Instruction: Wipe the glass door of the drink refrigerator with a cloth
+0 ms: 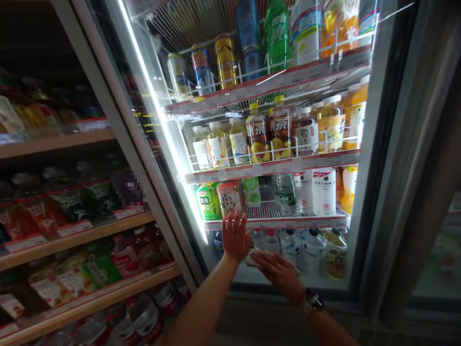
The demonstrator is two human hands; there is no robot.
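Note:
My left hand [236, 236] lies flat against the glass door [230, 283] of a lit drinks fridge, its fingers stretched and pointing up. Just to its right, my right hand [277, 274] presses a small pale cloth [253, 258] to the same glass, with the fingers extended over it. Most of the cloth is hidden under the palm and fingers. A dark watch [314, 300] sits on my right wrist. Behind the glass, near my left fingertips, stand a red-labelled drink [230, 198] and a green one [208, 202].
Several shelves of bottles and cans fill the fridge, among them iced tea bottles [258, 134] and a green bottle [276, 36]. A vertical light strip [154, 105] runs along its left side. Wooden shelves [90, 240] with drinks stand at the left. A grey door frame [414, 182] is at the right.

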